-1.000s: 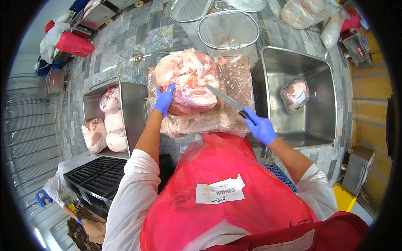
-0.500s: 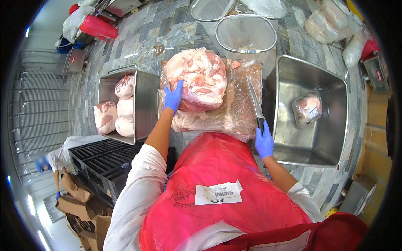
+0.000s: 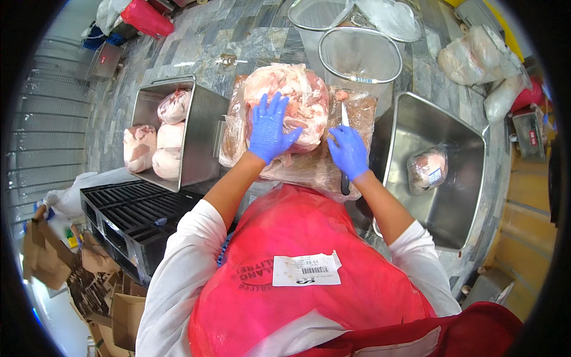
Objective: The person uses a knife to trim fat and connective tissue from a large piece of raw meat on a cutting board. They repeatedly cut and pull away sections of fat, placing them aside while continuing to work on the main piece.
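A large pale, fatty cut of meat (image 3: 309,98) rests on the cutting board (image 3: 366,110), which is wrapped in clear plastic. My left hand (image 3: 270,132), in a blue glove, lies on the meat's near left side with its fingers spread. Right of the meat, a knife (image 3: 345,184) lies lengthwise on the board, its black handle toward me. My right hand (image 3: 348,152), also gloved, is over the middle of the knife and hides that part. Its fingers are apart and point toward the meat, not wrapped round the handle.
At left, a metal tub (image 3: 205,131) holds several meat pieces (image 3: 171,135). A metal tub (image 3: 458,205) at right contains one wrapped piece (image 3: 427,171). Clear-lined, rimmed bins (image 3: 361,53) stand beyond the board. A black pallet stack (image 3: 140,208) and cardboard boxes (image 3: 128,318) are at lower left.
My right hand has let go of the knife's handle and moved left toward the meat; the knife now lies on the board. My left hand has slid further onto the meat, fingers spread.
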Demonstrator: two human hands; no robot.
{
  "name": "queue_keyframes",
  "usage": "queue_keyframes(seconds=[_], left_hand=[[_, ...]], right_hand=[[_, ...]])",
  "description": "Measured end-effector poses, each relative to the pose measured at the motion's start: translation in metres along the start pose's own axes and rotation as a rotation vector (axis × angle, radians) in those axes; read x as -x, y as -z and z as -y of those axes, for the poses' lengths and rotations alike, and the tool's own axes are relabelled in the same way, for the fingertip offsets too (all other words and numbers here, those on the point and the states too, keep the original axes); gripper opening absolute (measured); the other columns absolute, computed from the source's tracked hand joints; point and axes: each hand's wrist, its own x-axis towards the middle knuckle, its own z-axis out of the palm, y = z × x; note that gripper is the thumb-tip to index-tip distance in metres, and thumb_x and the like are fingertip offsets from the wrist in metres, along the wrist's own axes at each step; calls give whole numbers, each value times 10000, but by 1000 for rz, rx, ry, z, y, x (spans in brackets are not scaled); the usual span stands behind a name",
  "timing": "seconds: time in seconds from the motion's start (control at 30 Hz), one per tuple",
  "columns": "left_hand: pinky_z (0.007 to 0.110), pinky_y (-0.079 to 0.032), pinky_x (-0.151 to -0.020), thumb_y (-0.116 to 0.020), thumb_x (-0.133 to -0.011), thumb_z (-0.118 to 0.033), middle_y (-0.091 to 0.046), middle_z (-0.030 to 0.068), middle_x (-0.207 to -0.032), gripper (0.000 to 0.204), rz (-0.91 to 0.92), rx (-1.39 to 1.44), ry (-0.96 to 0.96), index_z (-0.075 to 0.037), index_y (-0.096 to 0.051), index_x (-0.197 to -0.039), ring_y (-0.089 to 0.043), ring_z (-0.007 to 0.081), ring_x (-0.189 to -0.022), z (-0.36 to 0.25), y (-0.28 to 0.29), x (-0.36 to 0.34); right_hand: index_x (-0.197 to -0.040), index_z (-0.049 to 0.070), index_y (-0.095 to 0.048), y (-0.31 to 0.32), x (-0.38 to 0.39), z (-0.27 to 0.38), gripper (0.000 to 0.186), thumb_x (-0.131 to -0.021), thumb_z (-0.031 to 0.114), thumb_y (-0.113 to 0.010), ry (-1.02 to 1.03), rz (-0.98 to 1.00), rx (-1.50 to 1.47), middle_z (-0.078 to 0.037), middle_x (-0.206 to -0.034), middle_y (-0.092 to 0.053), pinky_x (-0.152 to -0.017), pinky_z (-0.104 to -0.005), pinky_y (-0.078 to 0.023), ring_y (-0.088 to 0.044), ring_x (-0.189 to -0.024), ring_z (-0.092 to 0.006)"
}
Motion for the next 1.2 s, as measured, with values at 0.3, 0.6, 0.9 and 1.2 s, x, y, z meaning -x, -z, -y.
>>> queue_keyframes(seconds=[0.3,0.6,0.9,1.2], left_hand=[[721,-116,-1231,-725,-859,-552,-346,195,-1668,707,130,49,-12,-224,-572,-1467,-259,466,-1561,26,-16,10],[714,-121,-1242,-697,-861,-602,-350,173,-1672,691,110,116,-83,-248,-603,-1447,-287,421,-1562,44,-18,14],[679,-143,-1244,-702,-853,-600,-401,166,-1648,686,93,188,-156,-257,-621,-1441,-334,400,-1544,60,-15,11],[687,-167,-1236,-697,-868,-568,-424,180,-1630,645,67,212,-184,-253,-630,-1427,-361,400,-1527,65,-16,12]], right_hand=[[-1196,115,-689,-22,-131,18,327,-876,92,-629,451,270,227,-102,-1188,-668,-892,-466,-566,-671,-1069,-346],[-1102,81,-703,-10,-144,35,252,-886,206,-667,487,545,434,-167,-1040,-697,-837,-500,-579,-710,-980,-393],[-1135,93,-674,-4,-144,60,301,-995,336,-566,50,874,484,-210,-1093,-752,-861,-536,-576,-729,-990,-432],[-1110,119,-764,-20,-141,86,334,-998,352,-552,-77,851,542,-216,-1124,-756,-908,-524,-571,-732,-1058,-409]])
